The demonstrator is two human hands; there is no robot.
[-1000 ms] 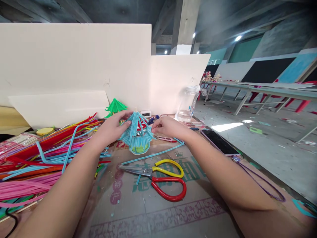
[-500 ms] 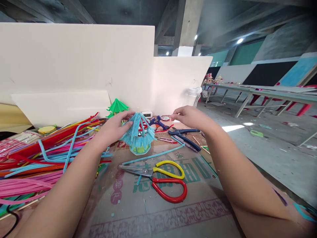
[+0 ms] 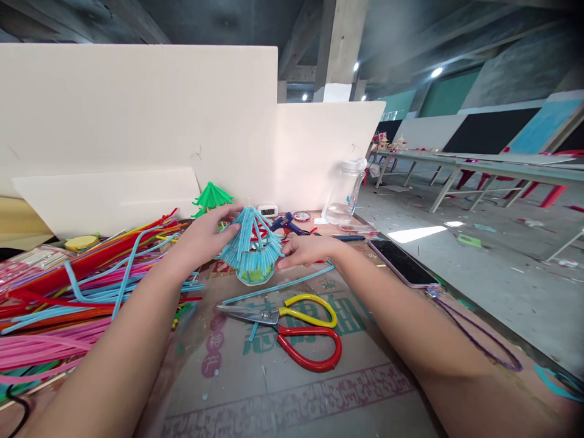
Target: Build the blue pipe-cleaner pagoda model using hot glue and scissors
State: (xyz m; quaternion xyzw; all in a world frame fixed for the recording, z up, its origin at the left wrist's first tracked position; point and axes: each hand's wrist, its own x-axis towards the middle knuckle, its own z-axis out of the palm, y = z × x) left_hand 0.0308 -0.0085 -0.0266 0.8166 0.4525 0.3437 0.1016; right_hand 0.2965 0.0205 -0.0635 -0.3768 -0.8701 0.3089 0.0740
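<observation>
You will find print only on the cardboard sheet [image 3: 319, 389] that covers the tabletop in front of you. Large teal characters run across its middle, partly under the scissors [image 3: 292, 325]; they are cut off and distorted, and you cannot read them. A column of dark red round marks, each with a character inside, stands toward the sheet's left side; these are too blurred to make out. A dark red ornamental band with small script runs along the near edge, equally illegible. The small white clock [image 3: 267, 210] at the tabletop's far edge shows a dark display whose digits are too small to read.
</observation>
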